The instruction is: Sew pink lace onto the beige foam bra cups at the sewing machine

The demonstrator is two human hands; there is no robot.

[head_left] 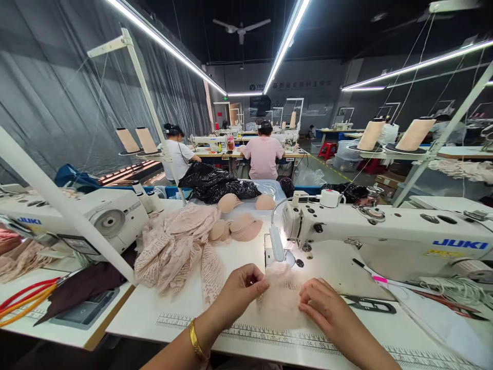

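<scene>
A sheer pale beige lace piece (280,303) is stretched between my two hands, in front of the needle area of a white sewing machine (370,226). My left hand (246,285) pinches its left edge, thumb against fingers. At the opposite edge, the fingers of my right hand (318,303) are closed on the same lace. The far end of the piece is blurred near the machine's lit needle area. To the left lies a heap of beige lace fabric (181,241). Behind it sit several beige molded bra cups (246,227).
Thread snips (372,304) and a pen (365,270) lie right of my right hand. A printed ruler strip (246,333) runs along the table's front. Another sewing machine (92,216) stands left. Thread cones (414,134) are on stands; co-workers (264,154) sit ahead.
</scene>
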